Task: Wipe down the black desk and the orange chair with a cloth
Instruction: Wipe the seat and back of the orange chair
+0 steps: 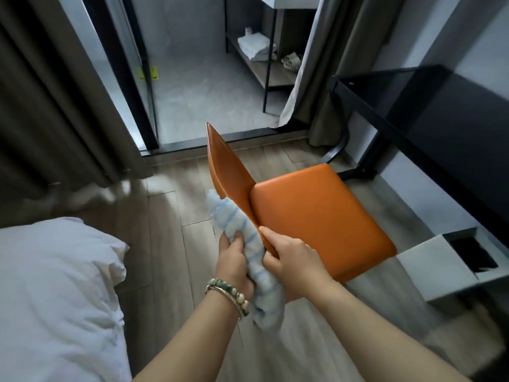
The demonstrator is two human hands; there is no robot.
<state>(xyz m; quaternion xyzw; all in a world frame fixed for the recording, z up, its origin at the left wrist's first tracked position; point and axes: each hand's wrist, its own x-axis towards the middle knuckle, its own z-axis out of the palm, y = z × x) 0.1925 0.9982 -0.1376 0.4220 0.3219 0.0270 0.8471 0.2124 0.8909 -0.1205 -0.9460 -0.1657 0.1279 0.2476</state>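
Chair: orange smooth-leather chair (316, 216), centre frame, one even orange.
Cloth: fluffy striped cloth (242, 238), below centre, white with pale blue bands.
Desk: black flat-topped desk (454, 128), right side, solid black.
Bedding: rumpled white fabric bedding (55, 285), lower left, plain white.
Floor: wood-plank floor (170, 216), grey-brown grain.
Curtain: heavy fabric curtain (41, 106), upper left, taupe.
Bracelet: round-bead bracelet (228, 292), green and cream.
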